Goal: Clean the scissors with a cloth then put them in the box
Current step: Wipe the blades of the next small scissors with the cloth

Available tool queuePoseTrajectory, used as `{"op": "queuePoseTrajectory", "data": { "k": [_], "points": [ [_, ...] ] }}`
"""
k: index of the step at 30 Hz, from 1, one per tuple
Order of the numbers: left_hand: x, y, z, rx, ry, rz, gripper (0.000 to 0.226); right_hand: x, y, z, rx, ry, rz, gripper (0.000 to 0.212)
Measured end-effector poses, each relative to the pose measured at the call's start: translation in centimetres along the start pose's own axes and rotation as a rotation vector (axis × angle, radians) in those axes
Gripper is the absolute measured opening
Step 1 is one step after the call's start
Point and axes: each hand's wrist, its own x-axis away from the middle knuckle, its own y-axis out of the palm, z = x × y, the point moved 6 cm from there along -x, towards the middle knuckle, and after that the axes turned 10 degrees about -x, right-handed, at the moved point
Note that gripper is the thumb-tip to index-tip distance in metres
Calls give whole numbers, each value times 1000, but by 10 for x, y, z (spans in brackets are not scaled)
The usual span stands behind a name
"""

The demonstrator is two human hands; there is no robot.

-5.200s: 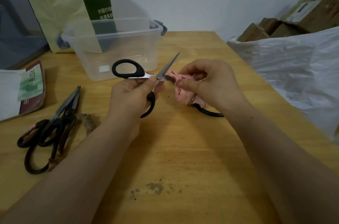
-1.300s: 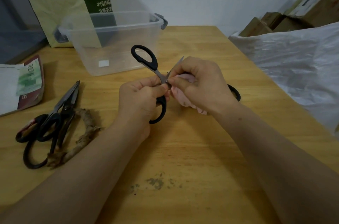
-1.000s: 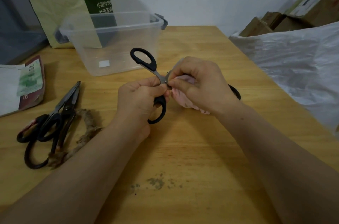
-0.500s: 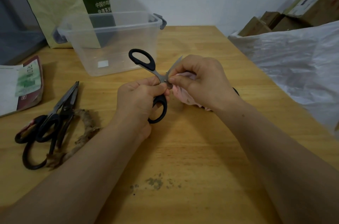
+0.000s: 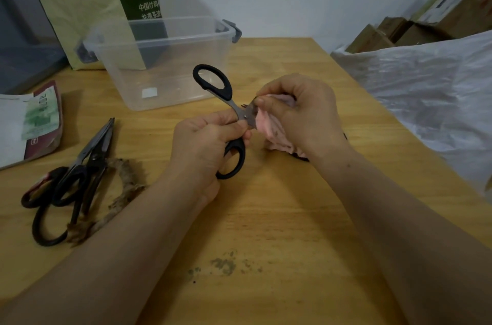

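1. The left hand (image 5: 205,143) has its grip curled tight round the lower black handle of the scissors (image 5: 231,100), thumb near the pivot.
2. The scissors are held above the middle of the tabletop (image 5: 266,218), clear of the wood. The free handle loop points up toward the far edge, and the blades are splayed apart.
3. The right hand (image 5: 300,114) has its grip closed on a bunched pink cloth (image 5: 269,129), pinching it against a blade just past the pivot. Most of the blade is hidden by the cloth and fingers.
4. A clear plastic box (image 5: 173,79) stands open-topped near the far edge, left of middle, just beyond the raised handle loop and apart from it.
5. Near the left edge lie two more dark scissors (image 5: 87,165), one over the other, touching a frayed brown cord (image 5: 119,191).
6. A printed packet (image 5: 34,122) rests at the left edge.
7. A white plastic sheet (image 5: 426,95) covers the right edge.
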Motion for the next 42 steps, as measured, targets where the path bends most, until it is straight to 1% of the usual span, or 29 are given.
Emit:
{"op": "queuePoseTrajectory", "data": {
  "k": [1, 3, 7, 9, 12, 16, 20, 24, 30, 34, 38, 42],
  "points": [
    [0, -1, 0, -15, 5, 21, 29, 1, -3, -1, -83, 24, 17, 6],
    [-1, -1, 1, -79, 38, 45, 21, 3, -4, -5, -193, 30, -2, 13],
    [-1, -3, 1, -147, 72, 72, 21, 6, 9, -9, -127, 27, -212, 11],
    [-1, -2, 0, -151, 72, 82, 19, 5, 11, -7, -63, -5, -240, 12],
    [-1, -1, -1, -163, 80, 103, 19, 5, 13, -9, 19, -37, -226, 12],
    [1, 3, 1, -206, 142, 95, 23, 3, 14, -14, 67, -26, -186, 24],
    [3, 5, 3, -233, 195, 83, 34, 4, 14, -16, 72, 34, -148, 27],
    [4, 8, 4, -241, 221, 76, 35, 6, 14, -15, -2, 105, -114, 26],
    [1, 7, 2, -234, 217, 81, 29, 5, 18, -11, -30, 146, -81, 27],
    [0, 6, 1, -253, 223, 94, 33, 5, 20, -9, -57, 181, -68, 27],
    [0, 7, 2, -265, 222, 101, 35, 3, 18, -10, -22, 171, -53, 28],
    [1, 7, 0, -243, 184, 116, 31, 0, 14, -4, 6, 152, -17, 28]
  ]
}}
